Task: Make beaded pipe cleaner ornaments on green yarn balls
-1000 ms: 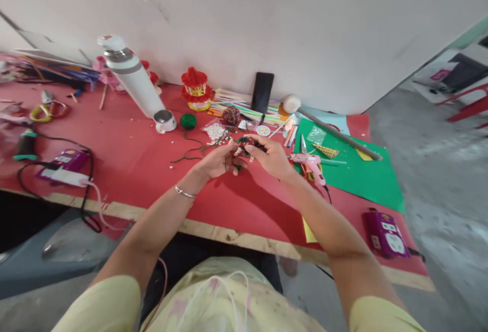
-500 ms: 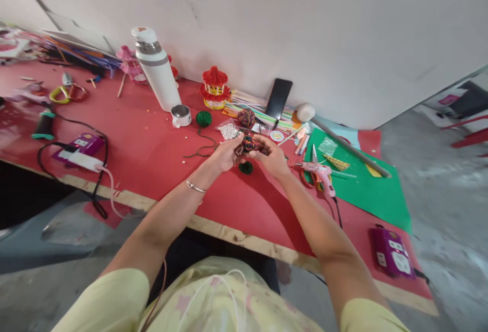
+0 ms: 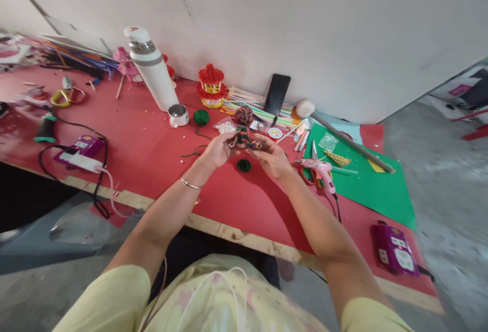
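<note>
Both of my hands are raised over the red table (image 3: 145,154) and pinch one small multicoloured yarn piece (image 3: 245,138) between them. My left hand (image 3: 218,150) grips its left end, a bracelet on that wrist. My right hand (image 3: 273,156) holds the right end from below. Directly under the hands a small dark green yarn coil (image 3: 243,165) lies on the table. A multicoloured yarn ball (image 3: 243,115) and a green yarn ball (image 3: 201,117) sit just beyond, a loose green strand (image 3: 192,150) trailing toward my left hand.
A white flask (image 3: 150,69) and its cup (image 3: 178,115) stand at the back, by a red and yellow paper lantern (image 3: 210,85) and a black phone (image 3: 276,94) against the wall. A pink glue gun (image 3: 321,170) and scissors lie by green paper (image 3: 366,184). Purple power strips (image 3: 394,248) flank me.
My hands have lifted the yarn piece slightly and pulled it apart a little, and the green coil under them has come into view. The camera has swung to the right.
</note>
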Tool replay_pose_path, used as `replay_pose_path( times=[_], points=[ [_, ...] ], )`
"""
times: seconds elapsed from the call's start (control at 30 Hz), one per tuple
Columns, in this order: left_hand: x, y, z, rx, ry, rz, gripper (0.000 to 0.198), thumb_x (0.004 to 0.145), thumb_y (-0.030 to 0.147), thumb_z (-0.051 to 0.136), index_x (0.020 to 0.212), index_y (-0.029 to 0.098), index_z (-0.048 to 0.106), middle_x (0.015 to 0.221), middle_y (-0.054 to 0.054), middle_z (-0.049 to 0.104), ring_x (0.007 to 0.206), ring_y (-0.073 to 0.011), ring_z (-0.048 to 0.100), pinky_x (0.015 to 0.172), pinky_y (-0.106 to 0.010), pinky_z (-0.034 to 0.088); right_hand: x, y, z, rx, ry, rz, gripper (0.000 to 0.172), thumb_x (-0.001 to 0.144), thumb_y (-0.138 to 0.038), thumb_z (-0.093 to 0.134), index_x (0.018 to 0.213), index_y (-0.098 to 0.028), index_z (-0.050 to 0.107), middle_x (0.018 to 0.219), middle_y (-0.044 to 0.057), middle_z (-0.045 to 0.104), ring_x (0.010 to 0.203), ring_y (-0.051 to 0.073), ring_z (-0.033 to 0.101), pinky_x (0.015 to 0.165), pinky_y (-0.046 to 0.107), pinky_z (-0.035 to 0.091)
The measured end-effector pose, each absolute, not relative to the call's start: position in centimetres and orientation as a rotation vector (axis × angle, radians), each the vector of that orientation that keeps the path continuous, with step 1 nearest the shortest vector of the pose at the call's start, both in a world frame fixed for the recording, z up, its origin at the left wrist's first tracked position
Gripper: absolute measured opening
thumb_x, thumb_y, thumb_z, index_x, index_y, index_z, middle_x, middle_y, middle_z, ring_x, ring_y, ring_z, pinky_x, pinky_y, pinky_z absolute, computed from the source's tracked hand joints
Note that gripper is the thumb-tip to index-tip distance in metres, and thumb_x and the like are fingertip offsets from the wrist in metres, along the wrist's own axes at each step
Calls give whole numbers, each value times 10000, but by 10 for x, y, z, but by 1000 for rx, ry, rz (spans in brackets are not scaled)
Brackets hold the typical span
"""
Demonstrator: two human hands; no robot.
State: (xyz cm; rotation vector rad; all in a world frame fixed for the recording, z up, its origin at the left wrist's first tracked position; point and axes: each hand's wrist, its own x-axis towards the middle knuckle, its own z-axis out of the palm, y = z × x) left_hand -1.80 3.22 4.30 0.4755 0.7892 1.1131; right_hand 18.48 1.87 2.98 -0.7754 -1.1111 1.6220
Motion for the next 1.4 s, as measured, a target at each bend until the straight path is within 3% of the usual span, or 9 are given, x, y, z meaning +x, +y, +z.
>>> replay_pose_path(
  times=[0.2, 0.37, 0.47, 0.57, 0.63, 0.73, 0.87, 1.23, 1.4],
  points=[
    [-19, 28, 45, 551, 761, 1121, 168, 841, 116, 644, 1007, 118, 668, 772, -22, 731, 626, -132, 710, 508, -215, 567, 183, 17, 29, -780, -1093, 1608, 520, 668, -234, 896, 1156, -309, 732, 1065, -31, 756, 957, 157, 706, 946, 364, 605],
    [-19, 28, 43, 629, 781, 1094, 248, 820, 141, 690, 1067, 136, 673, 825, -27, 751, 629, -128, 714, 474, -192, 525, 186, 18, 32, -890, -1028, 1674, 461, 667, -199, 798, 1118, -278, 746, 983, -22, 745, 683, 113, 647, 604, 265, 580],
    [-18, 27, 43, 634, 808, 1044, 221, 823, 173, 679, 1041, 136, 681, 836, -39, 753, 646, -152, 724, 438, -199, 496, 188, 20, 36, -897, -927, 1762, 329, 742, -333, 723, 1051, -225, 752, 929, 22, 741, 635, 124, 609, 496, 251, 504],
    [-17, 26, 43, 647, 828, 1003, 206, 808, 203, 691, 999, 127, 696, 806, -49, 740, 638, -170, 722, 420, -209, 481, 189, 20, 37, -941, -941, 1764, 416, 852, -570, 652, 1030, -208, 754, 819, 27, 698, 567, 115, 547, 436, 236, 406],
    [-17, 26, 40, 701, 842, 974, 228, 775, 215, 732, 981, 119, 712, 820, -61, 743, 627, -172, 716, 419, -213, 483, 187, 17, 36, -998, -1054, 1649, 478, 851, -645, 674, 1047, -217, 759, 774, 4, 666, 523, 93, 491, 429, 228, 356],
    [-18, 25, 37, 821, 850, 906, 281, 735, 239, 790, 980, 113, 741, 856, -79, 752, 622, -173, 711, 412, -217, 475, 184, 12, 34, -1073, -1273, 1377, 458, 783, -590, 800, 1067, -231, 769, 762, -19, 657, 543, 79, 475, 485, 226, 377],
    [-17, 24, 35, 890, 857, 831, 284, 709, 219, 827, 960, 106, 756, 765, -65, 727, 568, -153, 677, 408, -210, 442, 183, 12, 32, -1147, -1376, 1190, 365, 764, -554, 817, 877, -209, 778, 666, -25, 631, 544, 92, 461, 518, 244, 390],
    [-21, 26, 31, 915, 750, 825, 436, 702, 187, 790, 1131, 117, 754, 882, -86, 770, 681, -153, 707, 490, -199, 500, 186, 19, 27, -1161, -1226, 1261, 363, 760, -578, 790, 792, -219, 744, 574, -48, 540, 509, 98, 459, 508, 251, 379],
    [-18, 26, 33, 855, 796, 873, 329, 737, 191, 725, 1050, 109, 785, 922, -109, 782, 719, -178, 722, 494, -222, 517, 185, 20, 27, -1153, -1163, 1328, 361, 743, -572, 796, 792, -219, 738, 597, -46, 555, 519, 95, 461, 499, 242, 390]
  ],
)
